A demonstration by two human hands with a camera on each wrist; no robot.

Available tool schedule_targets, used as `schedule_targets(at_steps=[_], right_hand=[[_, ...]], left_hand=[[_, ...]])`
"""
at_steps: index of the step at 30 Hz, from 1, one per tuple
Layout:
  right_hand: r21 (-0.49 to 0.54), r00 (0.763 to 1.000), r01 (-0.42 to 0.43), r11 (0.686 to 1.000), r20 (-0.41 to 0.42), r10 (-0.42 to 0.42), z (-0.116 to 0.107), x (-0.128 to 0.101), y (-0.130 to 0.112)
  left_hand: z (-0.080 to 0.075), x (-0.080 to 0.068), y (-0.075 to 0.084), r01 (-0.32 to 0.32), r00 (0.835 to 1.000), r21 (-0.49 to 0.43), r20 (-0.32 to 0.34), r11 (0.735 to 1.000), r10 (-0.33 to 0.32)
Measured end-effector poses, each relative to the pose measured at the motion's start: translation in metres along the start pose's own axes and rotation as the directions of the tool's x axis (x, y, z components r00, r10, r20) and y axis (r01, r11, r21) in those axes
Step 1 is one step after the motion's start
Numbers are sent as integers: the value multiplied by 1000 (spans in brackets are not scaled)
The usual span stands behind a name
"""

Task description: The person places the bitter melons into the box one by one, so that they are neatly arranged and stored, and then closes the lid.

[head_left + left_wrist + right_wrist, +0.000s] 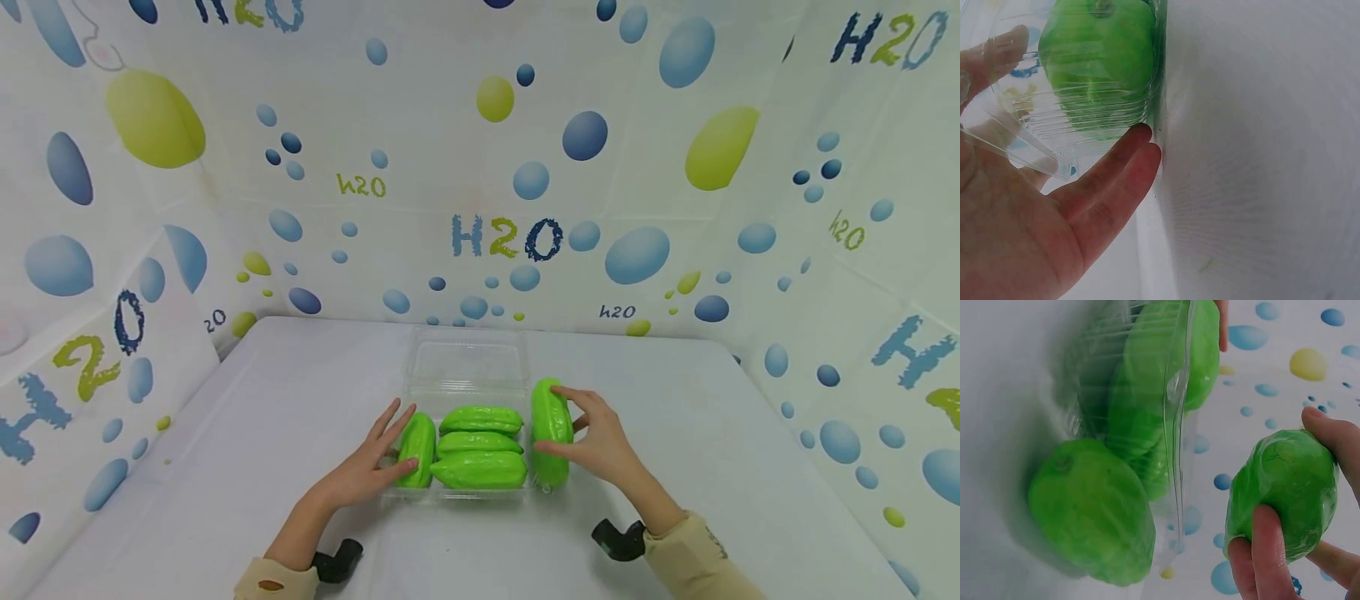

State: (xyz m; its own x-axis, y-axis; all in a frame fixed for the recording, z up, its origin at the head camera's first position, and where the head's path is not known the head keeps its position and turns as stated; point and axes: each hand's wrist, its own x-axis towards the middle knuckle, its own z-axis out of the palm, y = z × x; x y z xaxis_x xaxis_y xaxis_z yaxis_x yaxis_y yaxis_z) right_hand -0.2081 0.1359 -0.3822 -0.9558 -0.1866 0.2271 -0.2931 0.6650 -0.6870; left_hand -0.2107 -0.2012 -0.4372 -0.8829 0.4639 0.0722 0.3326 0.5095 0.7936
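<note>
A clear plastic clamshell box (482, 494) stands with its hinged lid (468, 360) laid back. Inside are several long green fruit-like pieces (480, 471), glossy as if film-wrapped: three lie crosswise, and one (422, 442) stands lengthwise at the left. My left hand (363, 473) rests at the box's left side with fingers spread and extended, thumb over the rim by that lengthwise piece. In the left wrist view two fingertips (1147, 140) are low by the box's outer wall. My right hand (600, 437) pinches another wrapped green piece (1291, 487), raised beside the box's right side.
Under the held piece, another green piece (1091, 512) lies on the white tabletop (675, 400), against the box's outer right wall. A patterned sheet (420, 167) hangs behind and at both sides. Black wrist mounts (618, 540) sit by the sleeves.
</note>
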Motion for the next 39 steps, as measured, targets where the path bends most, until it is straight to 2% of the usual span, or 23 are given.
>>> schedule_targets(at_steps=[6, 16, 32, 39], right_hand=[[16, 1000, 9, 1000, 17, -9, 11, 3, -6], [63, 998, -29, 998, 59, 25, 29, 10, -19], [62, 988, 82, 995, 125, -89, 57, 20, -44], [80, 984, 81, 994, 155, -93, 71, 24, -54]], left_hand=[[0, 0, 1, -13, 1000, 15, -8, 1000, 13], [1, 1, -2, 3, 1000, 4, -7, 1000, -3], [0, 0, -2, -12, 1000, -3, -7, 1000, 12], [1, 0, -2, -10, 1000, -5, -6, 1000, 10]])
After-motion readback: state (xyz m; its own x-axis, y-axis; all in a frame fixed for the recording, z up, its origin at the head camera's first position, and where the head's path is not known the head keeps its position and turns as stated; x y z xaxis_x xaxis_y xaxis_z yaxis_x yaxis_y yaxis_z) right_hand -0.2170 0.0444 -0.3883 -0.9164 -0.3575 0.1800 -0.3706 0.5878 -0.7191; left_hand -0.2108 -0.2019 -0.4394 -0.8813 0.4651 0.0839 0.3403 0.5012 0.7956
